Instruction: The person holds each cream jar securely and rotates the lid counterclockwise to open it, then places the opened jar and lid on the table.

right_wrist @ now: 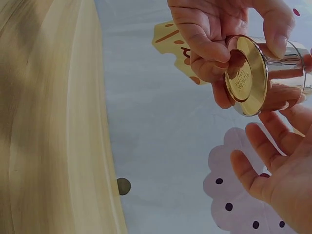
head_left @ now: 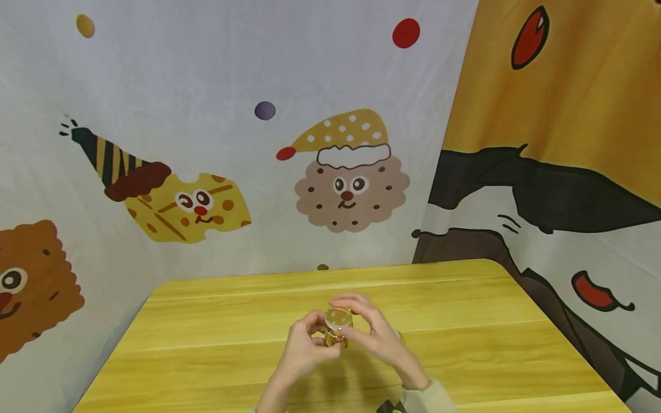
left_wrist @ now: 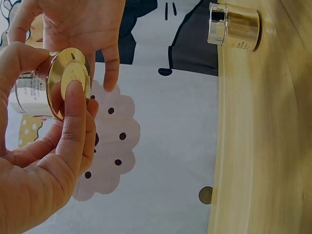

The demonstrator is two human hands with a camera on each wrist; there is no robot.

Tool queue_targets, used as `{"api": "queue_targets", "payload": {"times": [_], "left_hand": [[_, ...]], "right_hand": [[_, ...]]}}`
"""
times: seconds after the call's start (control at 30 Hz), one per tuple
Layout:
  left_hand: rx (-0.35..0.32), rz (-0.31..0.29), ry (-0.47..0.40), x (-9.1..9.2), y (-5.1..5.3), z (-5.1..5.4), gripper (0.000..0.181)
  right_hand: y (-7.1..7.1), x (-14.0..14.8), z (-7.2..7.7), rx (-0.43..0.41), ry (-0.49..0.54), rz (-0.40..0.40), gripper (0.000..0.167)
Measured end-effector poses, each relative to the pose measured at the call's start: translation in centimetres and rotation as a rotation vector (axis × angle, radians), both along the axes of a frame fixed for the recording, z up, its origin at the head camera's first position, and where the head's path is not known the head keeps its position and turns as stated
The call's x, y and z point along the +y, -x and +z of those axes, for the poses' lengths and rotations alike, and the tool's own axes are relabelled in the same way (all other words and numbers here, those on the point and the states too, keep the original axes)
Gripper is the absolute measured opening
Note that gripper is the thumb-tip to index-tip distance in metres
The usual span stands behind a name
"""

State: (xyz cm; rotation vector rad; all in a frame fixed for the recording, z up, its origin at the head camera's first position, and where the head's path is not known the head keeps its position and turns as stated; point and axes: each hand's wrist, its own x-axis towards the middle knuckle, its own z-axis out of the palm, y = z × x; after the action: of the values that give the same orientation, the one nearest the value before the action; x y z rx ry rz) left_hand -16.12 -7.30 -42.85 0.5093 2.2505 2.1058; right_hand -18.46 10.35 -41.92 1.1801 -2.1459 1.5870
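A shiny gold cosmetic jar (head_left: 338, 327) is held above the table between both hands. My left hand (head_left: 303, 350) grips its lower body, with fingertips on the gold base (left_wrist: 78, 78) that shows small printed marks. My right hand (head_left: 379, 338) pinches the top end between thumb and forefinger; its other fingers (right_wrist: 265, 146) stand loosely spread in the right wrist view. Whether the lid sits tight or loose cannot be seen. Behind the right hand a second gold jar (left_wrist: 239, 27) stands upright on the table, mostly hidden in the head view.
The wood-grain table (head_left: 217, 338) stretches out on all sides of the hands. Behind it hangs a pale cloth (head_left: 217, 69) printed with cartoon biscuits and cheese. By the right sleeve (head_left: 431, 398) a small dark object (head_left: 391, 407) shows at the bottom edge.
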Motion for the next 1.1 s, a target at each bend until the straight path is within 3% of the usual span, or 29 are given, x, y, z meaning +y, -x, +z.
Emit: {"api": "queue_targets", "payload": {"times": [0.2, 0.37, 0.57, 0.77, 0.9, 1.1], "left_hand": [[-0.003, 0.007, -0.003, -0.06, 0.00, -0.07, 0.037], [-0.005, 0.003, -0.003, -0.04, 0.00, -0.10, 0.037], [-0.001, -0.007, -0.004, 0.02, 0.01, -0.14, 0.037], [0.000, 0.000, 0.008, 0.04, 0.01, -0.17, 0.035], [-0.005, 0.004, 0.004, 0.02, 0.00, -0.17, 0.036], [-0.009, 0.000, 0.003, -0.05, 0.10, -0.21, 0.037]], "right_hand": [[-0.07, 0.04, -0.22, -0.094, -0.013, -0.101, 0.047], [-0.01, 0.06, -0.35, -0.125, -0.013, -0.146, 0.040], [-0.05, 0.08, -0.31, -0.083, -0.002, -0.088, 0.033], [-0.17, 0.04, -0.07, 0.007, 0.006, 0.009, 0.042], [-0.25, 0.09, -0.14, -0.055, 0.005, -0.047, 0.047], [-0.08, 0.10, -0.46, -0.147, 0.009, -0.113, 0.040]]}}
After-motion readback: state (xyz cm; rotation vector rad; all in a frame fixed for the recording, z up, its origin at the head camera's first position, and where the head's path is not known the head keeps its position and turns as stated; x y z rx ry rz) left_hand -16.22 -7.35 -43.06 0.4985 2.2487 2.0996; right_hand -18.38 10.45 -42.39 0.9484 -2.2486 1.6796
